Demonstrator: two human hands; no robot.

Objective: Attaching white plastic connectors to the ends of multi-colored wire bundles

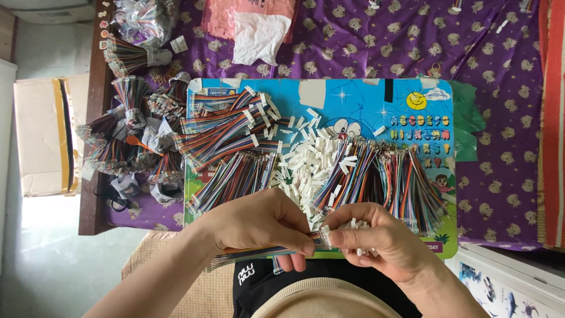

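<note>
Head view, lower middle: left hand (259, 227) pinches a flat wire strip (253, 253), right hand (376, 238) pinches a white plug (325, 237). Wires may bend if pushed crooked.

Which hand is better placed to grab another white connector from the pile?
Right, likely. The right hand sits just below the white connectors and already holds a few; the left hand is pinching the ribbon wires.
</note>
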